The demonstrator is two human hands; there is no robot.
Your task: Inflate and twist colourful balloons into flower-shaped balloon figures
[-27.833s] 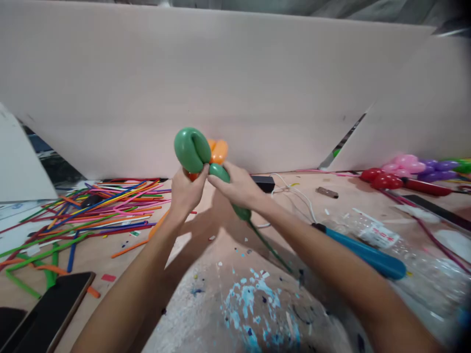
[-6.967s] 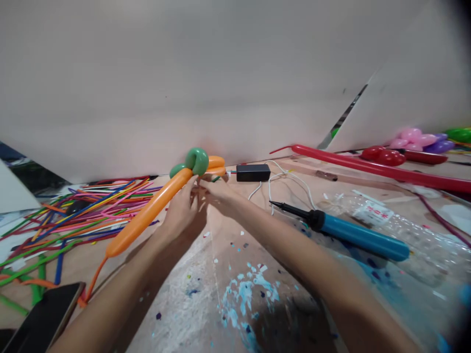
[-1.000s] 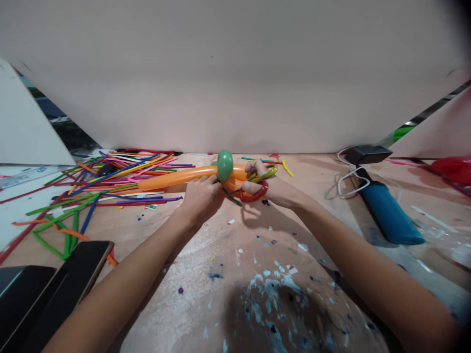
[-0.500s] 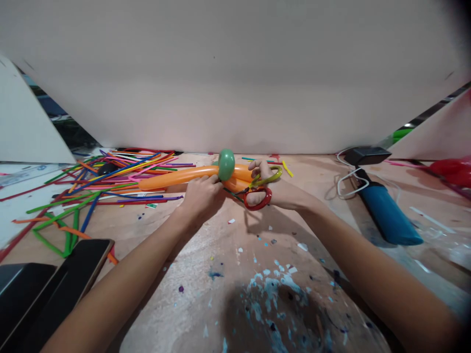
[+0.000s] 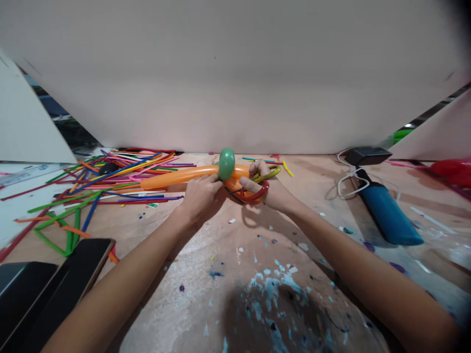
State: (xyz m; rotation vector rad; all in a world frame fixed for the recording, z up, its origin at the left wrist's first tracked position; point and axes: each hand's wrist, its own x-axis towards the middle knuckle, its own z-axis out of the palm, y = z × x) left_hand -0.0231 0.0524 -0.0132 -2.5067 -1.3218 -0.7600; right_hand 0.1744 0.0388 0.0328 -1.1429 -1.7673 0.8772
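Note:
An inflated orange balloon [image 5: 176, 176] stretches leftward from my hands, with more orange sections to the right. Set across it is a short, round green balloon [image 5: 226, 164]. My left hand [image 5: 201, 195] is closed just below the green bubble, fingertips pinching at its lower edge. Scissors [image 5: 262, 191] with one red and one yellow-green handle loop hang on my right hand [image 5: 270, 189], whose fingers are bent beside the orange balloon. The scissors' blades are mostly hidden, and a thin dark green strip [image 5: 234, 194] lies between the hands.
Many uninflated balloons [image 5: 128, 191] lie piled at the left. A blue hand pump [image 5: 390, 213] with a white cord lies at the right, near a red balloon [image 5: 452, 171]. Black objects [image 5: 83, 269] sit at lower left. A white panel [image 5: 235, 98] closes the back.
My right hand has turned, and the scissors' handles have swung with it, the red loop now narrower and a little higher. My left hand and the balloons stay nearly still.

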